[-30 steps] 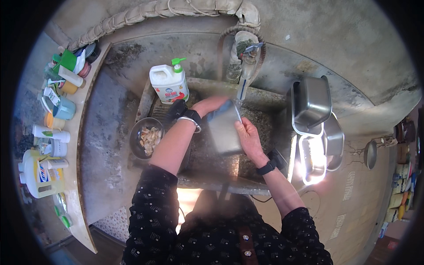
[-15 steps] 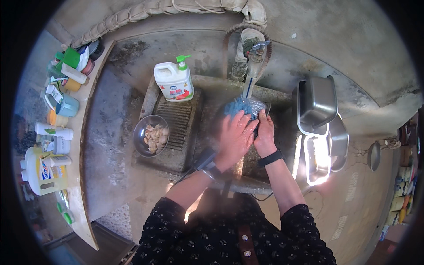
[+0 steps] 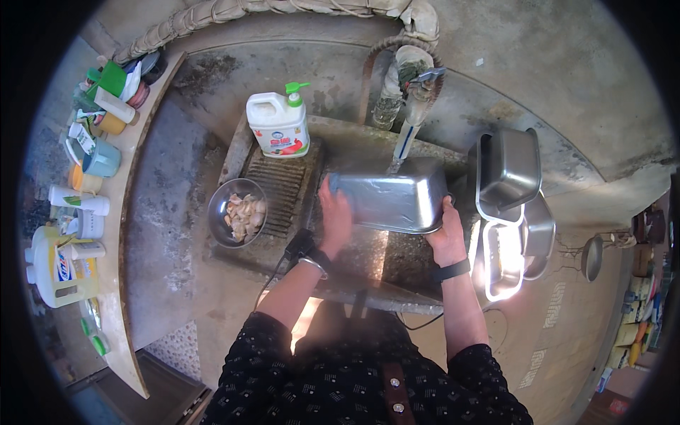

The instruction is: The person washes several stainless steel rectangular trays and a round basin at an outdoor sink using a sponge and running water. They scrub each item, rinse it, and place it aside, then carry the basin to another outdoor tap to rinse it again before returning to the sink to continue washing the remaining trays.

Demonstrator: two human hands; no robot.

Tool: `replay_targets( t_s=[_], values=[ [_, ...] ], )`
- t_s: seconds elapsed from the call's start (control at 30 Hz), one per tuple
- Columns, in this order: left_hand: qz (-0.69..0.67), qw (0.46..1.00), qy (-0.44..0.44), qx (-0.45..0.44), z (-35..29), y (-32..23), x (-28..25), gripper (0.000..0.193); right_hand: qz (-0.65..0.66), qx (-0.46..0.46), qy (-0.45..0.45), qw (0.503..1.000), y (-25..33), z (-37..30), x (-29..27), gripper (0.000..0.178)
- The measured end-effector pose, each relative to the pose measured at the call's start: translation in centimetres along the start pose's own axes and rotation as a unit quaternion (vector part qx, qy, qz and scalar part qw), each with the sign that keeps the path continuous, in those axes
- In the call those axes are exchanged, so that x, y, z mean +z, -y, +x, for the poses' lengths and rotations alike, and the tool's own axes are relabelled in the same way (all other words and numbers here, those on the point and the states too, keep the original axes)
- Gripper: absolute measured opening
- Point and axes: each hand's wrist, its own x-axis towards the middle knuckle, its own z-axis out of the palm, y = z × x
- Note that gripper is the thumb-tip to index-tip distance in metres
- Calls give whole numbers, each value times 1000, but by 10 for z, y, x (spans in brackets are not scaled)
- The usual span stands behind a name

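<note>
A rectangular stainless steel pan (image 3: pixel 397 195) is held tilted over the sink (image 3: pixel 340 258), below the spout of the tap (image 3: pixel 407 138). Water from the spout lands on its far side. My right hand (image 3: pixel 448 237) grips the pan's right end, the thumb up along its edge. At the left end is my left hand (image 3: pixel 336 216), slightly blurred, its fingers pressing a blue mesh scrubbing cloth (image 3: pixel 334 183) to the pan. Most of that cloth is hidden behind the fingers and the pan.
A white detergent jug (image 3: pixel 278 127) with a green pump stands on the ribbed ledge (image 3: pixel 276 177). Nearer sits a bowl (image 3: pixel 219 234) of pale food pieces. Steel pans (image 3: pixel 510 166) are stacked at the right. Bottles and cups line a shelf (image 3: pixel 145 177) at the left.
The steel pan has come up into plain view and turned broadside. My hands have moved apart to its two ends, the left one carrying the blue cloth leftward.
</note>
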Motion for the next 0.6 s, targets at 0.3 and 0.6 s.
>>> replay_targets(
  t_s=[0.3,0.6],
  values=[
    [-504,657,267,-492,66,32,-27,40,-65,2,126,990,12,-11,-18,37],
    [-206,954,110,-187,24,-8,-27,35,-18,-38,-14,999,8,18,-17,39]
  ],
)
